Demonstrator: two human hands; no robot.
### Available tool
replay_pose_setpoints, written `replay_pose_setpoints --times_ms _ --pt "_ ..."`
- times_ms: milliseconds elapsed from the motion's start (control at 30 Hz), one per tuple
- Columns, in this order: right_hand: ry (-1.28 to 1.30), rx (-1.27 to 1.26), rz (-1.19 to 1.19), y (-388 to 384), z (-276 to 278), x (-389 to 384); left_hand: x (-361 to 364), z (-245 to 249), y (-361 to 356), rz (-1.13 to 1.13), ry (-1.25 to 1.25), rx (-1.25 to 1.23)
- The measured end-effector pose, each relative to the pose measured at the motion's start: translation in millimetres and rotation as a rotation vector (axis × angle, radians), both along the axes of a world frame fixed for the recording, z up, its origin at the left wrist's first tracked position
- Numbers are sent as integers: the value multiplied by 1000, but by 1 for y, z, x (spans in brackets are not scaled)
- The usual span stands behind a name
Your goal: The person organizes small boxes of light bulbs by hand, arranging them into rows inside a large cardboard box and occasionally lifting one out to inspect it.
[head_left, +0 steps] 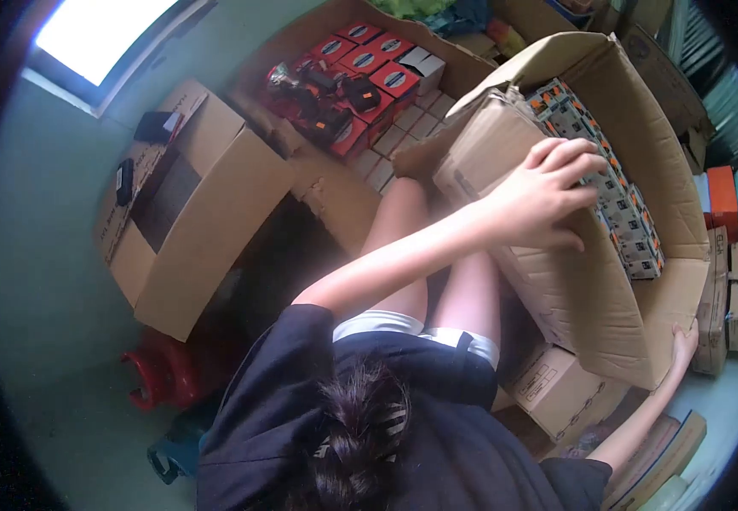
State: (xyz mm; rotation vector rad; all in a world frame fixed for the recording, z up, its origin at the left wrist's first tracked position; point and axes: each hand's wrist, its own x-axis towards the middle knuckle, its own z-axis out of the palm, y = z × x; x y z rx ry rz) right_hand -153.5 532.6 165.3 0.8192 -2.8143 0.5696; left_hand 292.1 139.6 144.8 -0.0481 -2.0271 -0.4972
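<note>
A large open cardboard box (590, 315) is tilted in front of my body, on the right side of the view. Rows of small grey-and-white boxes with orange marks (633, 226) line its inside. My left hand (556, 192) lies across the near wall, its fingers spread and bent over the upper edge beside the small boxes. Down at the lower right corner, my right hand (684, 345) grips the edge of the same box, with part of its fingers hidden behind the cardboard.
An open carton (207, 230) with two black items on top stands at left. Behind, another carton holds red boxes (360, 60) and dark objects (335, 98). A red object (160, 375) is low at left. More cartons (556, 387) and orange and blue rolls (724, 204) stand at right.
</note>
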Motion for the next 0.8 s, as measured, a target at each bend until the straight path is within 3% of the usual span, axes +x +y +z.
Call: replay_pose_setpoints --times_ms 200,267,333,400,467,533,567,600,667,700,733,767,800 --pt "-15 -18 16 -1 8 -13 20 -15 32 75 -28 46" --pt "-78 -33 28 0 9 -18 40 -39 44 190 93 -87" --pt "-100 -85 54 6 4 -39 82 -67 53 205 -145 -17" --pt "-154 -124 82 12 -2 -63 130 -98 60 209 -429 262" --pt "-228 -156 105 25 -3 -77 173 -126 62 288 -711 373" --pt "16 51 31 18 2 -47 215 -186 58 266 -1064 323" --pt "143 156 9 4 11 -26 233 -203 48 230 -972 472" --pt "80 126 -33 2 13 -21 242 -216 37 207 -872 621" --pt "1 35 35 16 -1 -29 254 -246 29 830 -1080 863" --pt "51 89 30 26 -11 -47 252 -247 22 912 -1038 1099" --pt "-91 64 78 29 -8 -44 250 -181 24 640 -872 1254" --pt "56 139 95 46 -21 -79 252 -209 45 424 -484 1128" --pt "38 143 171 6 -15 -78 251 -261 64 72 -342 1256"
